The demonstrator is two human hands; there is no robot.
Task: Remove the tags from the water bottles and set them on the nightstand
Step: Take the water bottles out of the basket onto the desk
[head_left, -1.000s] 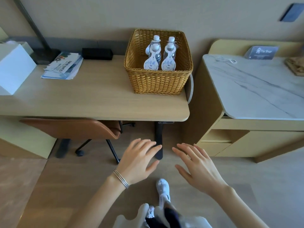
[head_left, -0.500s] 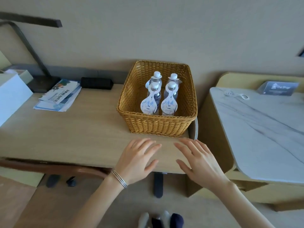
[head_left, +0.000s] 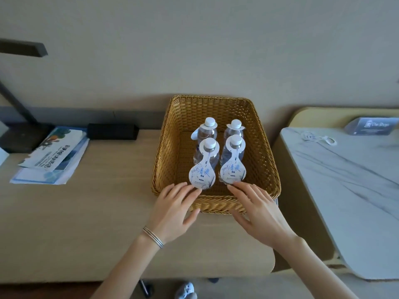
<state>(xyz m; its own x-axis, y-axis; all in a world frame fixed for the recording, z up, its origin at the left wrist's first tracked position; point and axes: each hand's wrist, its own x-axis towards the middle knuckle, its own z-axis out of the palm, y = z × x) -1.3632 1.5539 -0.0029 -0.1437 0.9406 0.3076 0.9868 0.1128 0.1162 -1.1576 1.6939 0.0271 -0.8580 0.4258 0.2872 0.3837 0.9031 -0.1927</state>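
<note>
Head view: four water bottles [head_left: 206, 155] stand in a wicker basket [head_left: 218, 205] at frame centre on the wooden surface [head_left: 75, 212], each with a paper tag at its neck. Both hands are open with straight fingers: the left hand [head_left: 172, 210] has its fingertips at the front-left tag [head_left: 201, 176], and the right hand [head_left: 257, 210] at the front-right tag [head_left: 233, 172]. The marble nightstand [head_left: 345, 180] sits at the right.

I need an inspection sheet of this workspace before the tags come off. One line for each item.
Surface: wooden desk, wicker basket on its right end.
Job's things: four water bottles upright in the basket, tags on their necks; nightstand at the right.
Clutter: brochures, black box, lamp base at left.
Hands: left hand and right hand open, fingertips at the front tags, gripping nothing.
Cables: white cable on the nightstand.
Surroundings: beige wall; sign card on the nightstand.
</note>
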